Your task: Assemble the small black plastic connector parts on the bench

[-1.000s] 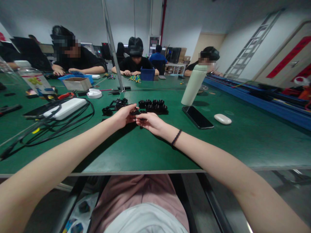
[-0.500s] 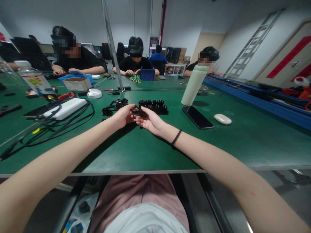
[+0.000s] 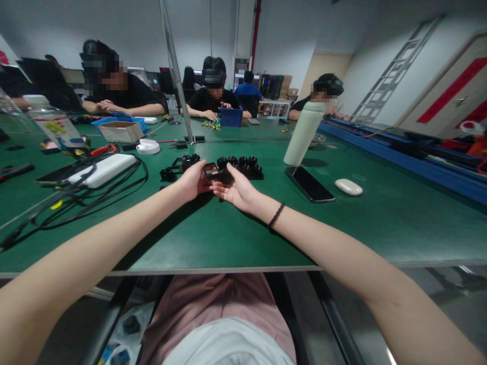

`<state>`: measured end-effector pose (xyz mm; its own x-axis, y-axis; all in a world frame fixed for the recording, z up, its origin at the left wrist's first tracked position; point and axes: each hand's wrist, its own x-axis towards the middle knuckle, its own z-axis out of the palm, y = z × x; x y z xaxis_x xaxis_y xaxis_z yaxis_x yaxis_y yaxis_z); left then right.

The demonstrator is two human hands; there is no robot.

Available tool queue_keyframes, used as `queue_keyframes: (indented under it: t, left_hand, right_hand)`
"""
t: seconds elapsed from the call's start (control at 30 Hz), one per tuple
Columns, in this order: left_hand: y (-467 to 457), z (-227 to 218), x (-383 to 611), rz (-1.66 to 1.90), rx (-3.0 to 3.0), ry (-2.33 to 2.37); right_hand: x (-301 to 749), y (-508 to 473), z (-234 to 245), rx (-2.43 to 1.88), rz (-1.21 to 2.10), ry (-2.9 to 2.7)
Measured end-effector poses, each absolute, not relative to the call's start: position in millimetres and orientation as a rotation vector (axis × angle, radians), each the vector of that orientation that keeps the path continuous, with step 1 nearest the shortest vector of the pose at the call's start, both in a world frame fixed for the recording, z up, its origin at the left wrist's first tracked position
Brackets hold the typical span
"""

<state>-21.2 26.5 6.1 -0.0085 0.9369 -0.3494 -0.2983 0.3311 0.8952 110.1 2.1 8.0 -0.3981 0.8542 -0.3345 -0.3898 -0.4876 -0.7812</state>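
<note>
I'm taking the pale green flask (image 3: 303,136) as my landmark; I can't see what it is holding. Beyond it and to its left, a dark blue bin (image 3: 231,117) is standing beside coloured wires (image 3: 211,124), its contents hidden from me. Farther left of the flask, a brown box (image 3: 120,134) is sitting by a blue tray (image 3: 99,121), and a labelled drink bottle (image 3: 57,126) is standing at the far left.

Half a second ago the black framed part (image 3: 215,177) was looking flatter; now it is tilting up, showing its open rectangle. A co-worker's hand (image 3: 225,105), lower then, is now reaching the bin's rim.

The framed part is lying between my two hands, left of the flask and nearer me. My left hand (image 3: 194,181) is pinching its left end; my right hand (image 3: 239,188) is clasping its right end, thumb above and fingers below. More black parts (image 3: 250,168) are resting just behind it, also left of the flask, on the green worktop (image 3: 236,238).
</note>
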Motion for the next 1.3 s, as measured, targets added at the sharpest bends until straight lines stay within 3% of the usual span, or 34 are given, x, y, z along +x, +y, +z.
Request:
queue_keyframes:
  t: [0.67,1.3]
  left_hand:
    - [20.7,7.0,-21.6,1.118,0.837,1.145]
    - [19.2,-9.3,-22.5,0.963,1.482,1.131]
  right_hand:
    - [109.3,6.3,1.0,-0.887,1.922,-0.870]
    - [107.8,6.0,1.6,-0.895,1.914,-0.806]
